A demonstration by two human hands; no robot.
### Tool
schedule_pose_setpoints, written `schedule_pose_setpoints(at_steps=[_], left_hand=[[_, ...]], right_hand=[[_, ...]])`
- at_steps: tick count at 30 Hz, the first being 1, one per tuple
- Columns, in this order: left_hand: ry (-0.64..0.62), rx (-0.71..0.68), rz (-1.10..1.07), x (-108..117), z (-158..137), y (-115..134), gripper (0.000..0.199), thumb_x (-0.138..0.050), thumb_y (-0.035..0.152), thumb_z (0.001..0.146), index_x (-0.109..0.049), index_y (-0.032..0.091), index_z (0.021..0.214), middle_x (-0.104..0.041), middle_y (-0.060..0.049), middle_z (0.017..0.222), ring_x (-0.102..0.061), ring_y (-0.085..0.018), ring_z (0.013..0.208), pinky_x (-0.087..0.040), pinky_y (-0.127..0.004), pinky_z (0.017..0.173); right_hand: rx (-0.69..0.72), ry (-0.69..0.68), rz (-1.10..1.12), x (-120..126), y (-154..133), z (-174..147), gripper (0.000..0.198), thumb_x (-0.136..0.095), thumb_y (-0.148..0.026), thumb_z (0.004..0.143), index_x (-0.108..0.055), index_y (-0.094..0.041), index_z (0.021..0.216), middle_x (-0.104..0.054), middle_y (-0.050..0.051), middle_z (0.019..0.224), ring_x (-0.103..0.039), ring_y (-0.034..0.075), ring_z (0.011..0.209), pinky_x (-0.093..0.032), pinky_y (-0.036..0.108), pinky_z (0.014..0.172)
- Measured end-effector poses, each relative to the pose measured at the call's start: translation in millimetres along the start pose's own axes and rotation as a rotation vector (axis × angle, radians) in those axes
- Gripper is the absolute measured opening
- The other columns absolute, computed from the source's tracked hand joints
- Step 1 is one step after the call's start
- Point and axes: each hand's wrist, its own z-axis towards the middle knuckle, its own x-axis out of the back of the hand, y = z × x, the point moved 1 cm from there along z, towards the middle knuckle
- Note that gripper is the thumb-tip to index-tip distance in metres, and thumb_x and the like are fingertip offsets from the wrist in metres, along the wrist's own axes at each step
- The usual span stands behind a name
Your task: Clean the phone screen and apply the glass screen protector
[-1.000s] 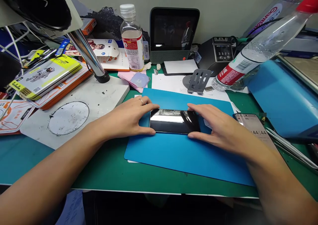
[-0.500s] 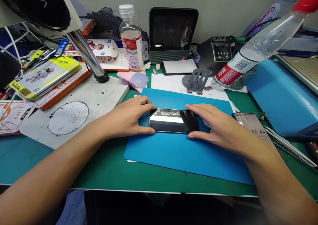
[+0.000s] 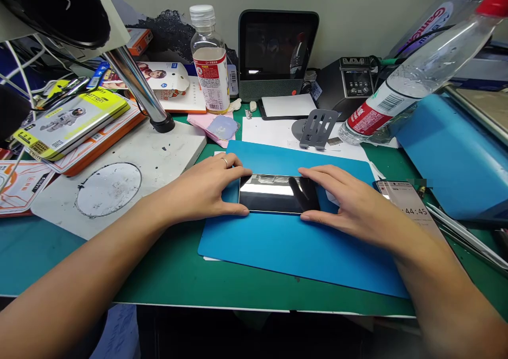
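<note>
A dark-screened smartphone (image 3: 273,203) is resting on the blue mat (image 3: 278,248) (its glass is reflecting a bright band). On that mat, the left grip (image 3: 212,187) and right grip (image 3: 351,198) are clamping its long edges at opposite ends; seemingly they're steadying it, the next move probably needing even pressure.

The bare left forearm (image 3: 91,269) slants in from eight o'clock, the bare right forearm (image 3: 440,279) from four. The bare left hand (image 3: 210,187) points its parted thumb (image 3: 236,209) and fingers (image 3: 240,172) toward three o'clock; the bare right hand (image 3: 349,198) mirrors it toward nine, both thumbs on the six-o'clock side.
</note>
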Motion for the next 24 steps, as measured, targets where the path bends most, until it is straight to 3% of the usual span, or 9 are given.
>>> schedule_pose_setpoints(at_steps=[24], left_hand=[[0.019,-0.018,0.023,1.5,-0.9,0.3,0.069,-0.072,0.062,0.087,-0.061,0.022,0.141,-0.061,-0.012,0.127,-0.061,-0.031,0.115,-0.051,-0.043,0.098]], right_hand=[[-0.070,-0.010,0.087,1.1,0.4,2.6,0.070,-0.063,-0.064,0.092,-0.053,-0.023,0.147,-0.062,0.015,0.140,-0.067,0.035,0.118,-0.062,0.047,0.092]])
